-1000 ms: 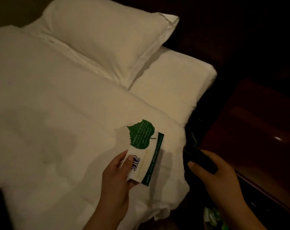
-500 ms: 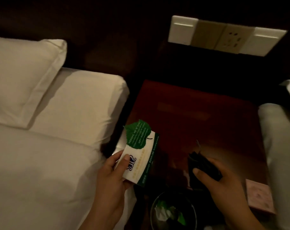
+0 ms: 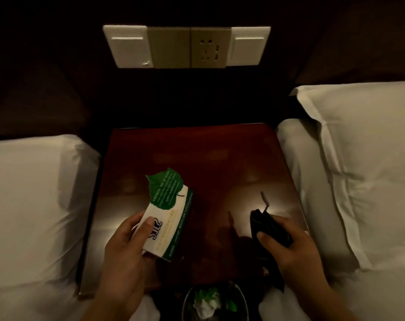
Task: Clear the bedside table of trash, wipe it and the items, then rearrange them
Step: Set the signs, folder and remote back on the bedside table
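Left hand (image 3: 125,246): fingers curled, thumb pressed on top, gripping.
Right hand (image 3: 292,246): fingers closed, thumb forward, clutching.

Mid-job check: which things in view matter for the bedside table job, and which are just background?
Job: bedside table; leaf card in left hand; dark cloth in right hand; trash bin.
Background: pillow; left bed; wall socket panel.

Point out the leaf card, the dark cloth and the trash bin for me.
leaf card (image 3: 168,218): head view, white middle of the card.
dark cloth (image 3: 270,225): head view, folded part above the right thumb.
trash bin (image 3: 190,297): head view, left rim.
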`<action>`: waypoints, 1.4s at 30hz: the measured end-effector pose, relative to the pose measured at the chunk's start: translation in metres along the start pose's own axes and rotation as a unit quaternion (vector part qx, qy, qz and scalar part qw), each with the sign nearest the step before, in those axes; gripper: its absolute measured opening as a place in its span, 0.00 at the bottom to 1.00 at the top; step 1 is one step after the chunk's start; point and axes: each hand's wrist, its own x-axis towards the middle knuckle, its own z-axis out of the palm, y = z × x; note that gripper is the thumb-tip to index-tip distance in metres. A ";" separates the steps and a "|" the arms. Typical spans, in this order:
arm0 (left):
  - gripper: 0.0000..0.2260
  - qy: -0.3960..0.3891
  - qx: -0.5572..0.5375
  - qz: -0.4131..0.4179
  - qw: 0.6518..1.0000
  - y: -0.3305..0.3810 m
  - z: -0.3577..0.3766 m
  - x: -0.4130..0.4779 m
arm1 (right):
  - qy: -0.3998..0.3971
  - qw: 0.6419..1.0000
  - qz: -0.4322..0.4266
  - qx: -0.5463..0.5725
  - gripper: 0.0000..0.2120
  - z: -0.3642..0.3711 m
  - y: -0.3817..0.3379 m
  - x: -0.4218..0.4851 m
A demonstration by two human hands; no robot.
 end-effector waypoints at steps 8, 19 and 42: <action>0.12 -0.067 0.036 -0.009 0.997 0.015 0.002 0.039 | 0.124 0.987 -0.003 -0.099 0.23 -0.021 0.013 0.017; 0.14 -0.060 0.037 -0.043 0.997 -0.010 0.026 0.041 | 0.072 0.942 -0.049 -0.325 0.26 -0.015 0.092 0.008; 0.08 0.023 0.085 0.001 0.996 -0.029 0.092 0.055 | 0.033 0.919 -0.146 -0.364 0.23 -0.031 0.084 0.029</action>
